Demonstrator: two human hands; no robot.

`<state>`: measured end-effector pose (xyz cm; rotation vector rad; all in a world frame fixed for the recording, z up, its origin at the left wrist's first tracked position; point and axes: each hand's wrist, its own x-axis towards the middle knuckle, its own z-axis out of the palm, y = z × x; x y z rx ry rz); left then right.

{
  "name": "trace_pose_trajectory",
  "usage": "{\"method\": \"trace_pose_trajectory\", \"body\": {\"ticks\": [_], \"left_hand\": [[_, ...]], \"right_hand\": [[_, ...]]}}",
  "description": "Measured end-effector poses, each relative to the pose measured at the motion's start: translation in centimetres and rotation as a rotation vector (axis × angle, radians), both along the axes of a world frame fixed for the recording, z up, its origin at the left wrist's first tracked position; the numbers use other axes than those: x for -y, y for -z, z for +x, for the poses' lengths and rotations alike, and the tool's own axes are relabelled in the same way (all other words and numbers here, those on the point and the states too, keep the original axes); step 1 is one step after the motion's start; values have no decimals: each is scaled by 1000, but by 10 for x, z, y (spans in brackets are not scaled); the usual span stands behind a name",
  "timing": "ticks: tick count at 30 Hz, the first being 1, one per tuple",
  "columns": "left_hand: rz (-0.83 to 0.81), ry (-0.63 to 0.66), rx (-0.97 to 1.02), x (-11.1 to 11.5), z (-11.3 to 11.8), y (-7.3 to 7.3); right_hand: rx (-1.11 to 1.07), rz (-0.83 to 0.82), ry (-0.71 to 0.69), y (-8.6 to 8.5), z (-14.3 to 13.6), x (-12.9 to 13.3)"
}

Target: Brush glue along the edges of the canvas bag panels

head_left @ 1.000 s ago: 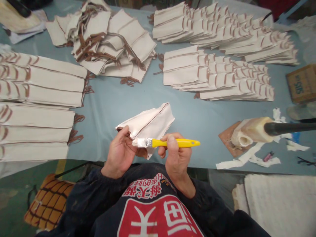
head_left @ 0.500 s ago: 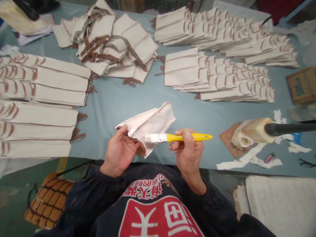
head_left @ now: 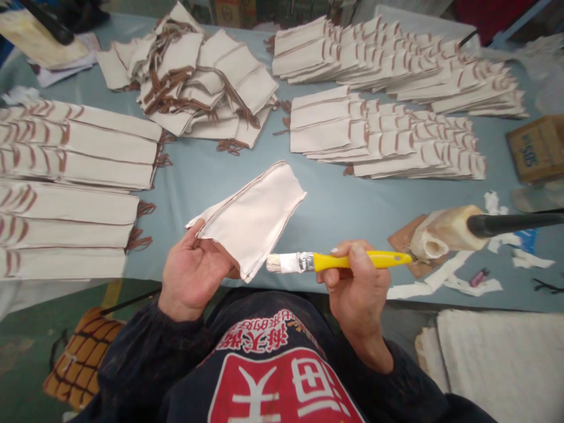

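My left hand (head_left: pixel 194 273) grips the near-left end of a cream fabric piece (head_left: pixel 259 214) with dark seams, thumb on top and fingers underneath. The piece tilts up over the table, its far end pointing away to the right. In my right hand (head_left: pixel 359 288) is a paintbrush (head_left: pixel 335 261) with a yellow handle, pinched between thumb and fingers. Its pale bristles point left, just beside the piece's near-right corner; whether they touch it I cannot tell. Behind lie a loose heap of similar pieces (head_left: pixel 238 76) with brown cords.
Overlapping rows of cream pieces lie at the left (head_left: pixel 101 229) and back right (head_left: pixel 321 123) of the blue-grey table (head_left: pixel 343 202). At right stand a cream container with a black handle (head_left: pixel 458 226), white scraps (head_left: pixel 434 279) and a cardboard box (head_left: pixel 537 150). A netted cushion (head_left: pixel 86 358) sits below left.
The brush has moved right, off the fabric's surface to beside its corner. My left hand has shifted left with the piece, which now shows a broader, flatter face.
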<state>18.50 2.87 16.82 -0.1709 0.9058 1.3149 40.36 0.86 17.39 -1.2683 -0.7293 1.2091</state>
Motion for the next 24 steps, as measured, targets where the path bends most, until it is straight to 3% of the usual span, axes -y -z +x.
{"method": "trace_pose_trajectory", "body": {"ticks": [10, 13, 16, 20, 24], "left_hand": [[-25, -114, -15, -3, 17, -29], [-40, -128, -13, -2, 18, -30], [-49, -158, 20, -1, 18, -28], [-17, -163, 3, 2, 14, -20], [4, -32, -255, 3, 1, 7]], "right_hand": [[41, 55, -149, -3, -13, 14], [31, 72, -65, -6, -9, 11], [28, 84, -39, -4, -12, 6], [-13, -11, -235, 8, -20, 12], [-69, -89, -224, 18, -8, 18]]}}
